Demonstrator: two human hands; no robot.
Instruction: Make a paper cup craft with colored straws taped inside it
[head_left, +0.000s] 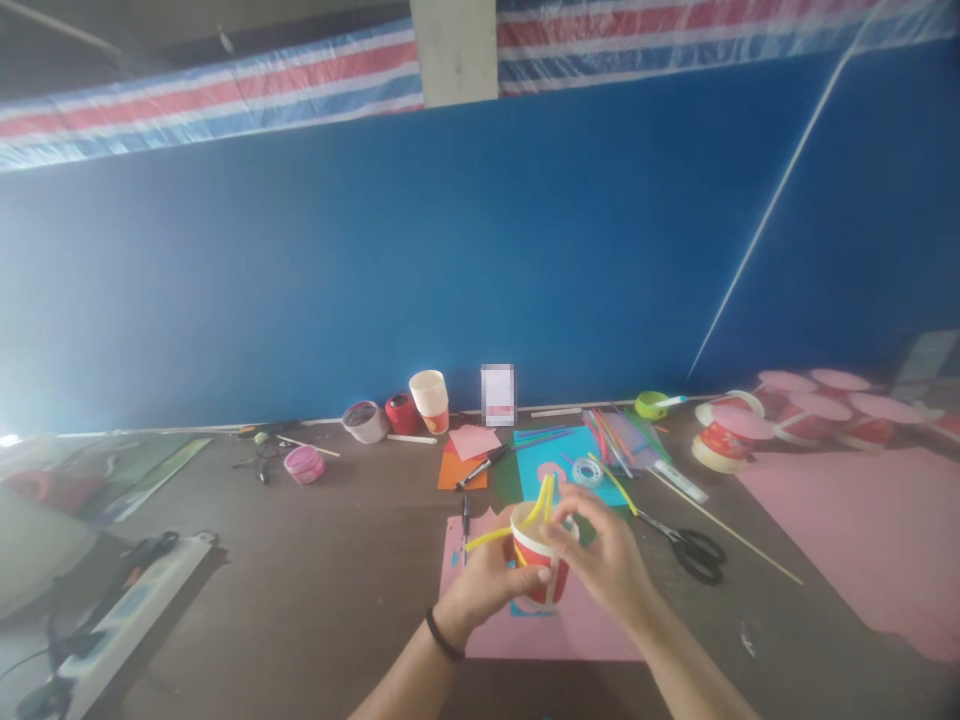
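My left hand point(487, 580) is wrapped round a red and white paper cup point(538, 550), whose rim faces up toward me. Yellow pipe cleaners point(541, 500) stick up at the cup's mouth, and one stretches out to the left over my left hand. At the cup's right rim is my right hand point(604, 545), its thumb and fingertips closed together by the yellow strands. Whether those fingers grip a strand or the rim is hard to make out. Beneath the cup lies a pink paper sheet point(577, 640), with a bit of blue paper showing.
Black-handled scissors point(697, 553) and a long thin stick point(739, 530) lie to the right. Coloured pipe cleaners and a tape roll point(587, 472) rest on blue paper point(532, 460). Pink-topped cups point(731, 435) stand far right. A power strip point(135, 620) sits at left; a blue wall point(450, 250) rises behind.
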